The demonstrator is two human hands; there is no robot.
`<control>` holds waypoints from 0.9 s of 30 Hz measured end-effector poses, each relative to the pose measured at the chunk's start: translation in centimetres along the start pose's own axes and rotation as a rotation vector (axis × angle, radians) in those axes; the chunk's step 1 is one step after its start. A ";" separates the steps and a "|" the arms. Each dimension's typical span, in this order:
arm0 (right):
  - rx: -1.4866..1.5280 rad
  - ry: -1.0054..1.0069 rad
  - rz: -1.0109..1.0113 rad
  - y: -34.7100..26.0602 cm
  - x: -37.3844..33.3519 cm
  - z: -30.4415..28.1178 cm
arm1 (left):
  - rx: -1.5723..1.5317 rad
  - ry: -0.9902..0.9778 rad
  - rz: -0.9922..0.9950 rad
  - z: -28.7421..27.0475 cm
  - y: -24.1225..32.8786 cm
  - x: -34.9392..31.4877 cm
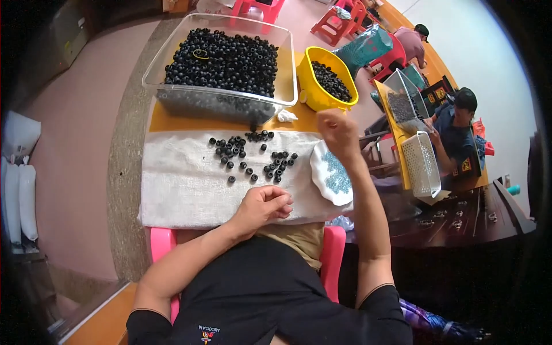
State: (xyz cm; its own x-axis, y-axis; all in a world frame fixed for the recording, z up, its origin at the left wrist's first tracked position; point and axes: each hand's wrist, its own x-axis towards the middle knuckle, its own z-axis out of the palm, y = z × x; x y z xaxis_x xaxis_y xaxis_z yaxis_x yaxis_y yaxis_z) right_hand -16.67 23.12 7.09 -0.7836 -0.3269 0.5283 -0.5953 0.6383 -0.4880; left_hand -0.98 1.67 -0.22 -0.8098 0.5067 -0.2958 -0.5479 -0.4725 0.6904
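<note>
My left hand (265,206) is closed in a pinch above the near edge of a white cloth (178,190). Whatever lies between its fingertips is too small to make out. Raised higher, my right hand (339,135) has its fingers curled together just in front of a yellow basin (307,75); its grip is hidden. Loose round black beads (230,148) with holes are scattered on the cloth beyond my left hand. Under my right wrist sits a white wavy-rimmed dish (319,172) holding small blue-grey bits (336,172).
A large clear bin (287,69) full of black beads (224,60) stands at the back, beside the basin, which also holds dark beads (330,81). A crumpled white tissue (286,116) lies between them. At the right, a person (454,126) sits near a white perforated basket (422,164).
</note>
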 end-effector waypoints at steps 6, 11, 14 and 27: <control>-0.016 -0.336 -0.037 -3.9 -3.0 3.5 | 0.024 -0.032 0.039 -0.4 -1.0 0.5; -0.148 -0.366 -0.152 -5.1 -2.6 4.9 | 0.079 -0.030 0.043 -0.1 -0.7 0.3; -0.224 -0.404 -0.110 -6.1 -2.2 5.7 | 0.088 -0.031 0.044 -0.2 -0.8 0.3; -0.218 -0.418 -0.162 -7.0 -3.3 5.6 | 0.071 0.001 0.044 -0.1 -0.9 0.2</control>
State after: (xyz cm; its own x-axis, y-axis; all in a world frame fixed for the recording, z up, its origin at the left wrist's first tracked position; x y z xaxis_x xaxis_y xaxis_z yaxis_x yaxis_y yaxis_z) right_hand -10.93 15.84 4.84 -0.7150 -0.6565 0.2402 -0.6991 0.6726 -0.2426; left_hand -0.70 2.12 -0.99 -0.8328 0.4863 -0.2646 -0.4956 -0.4419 0.7477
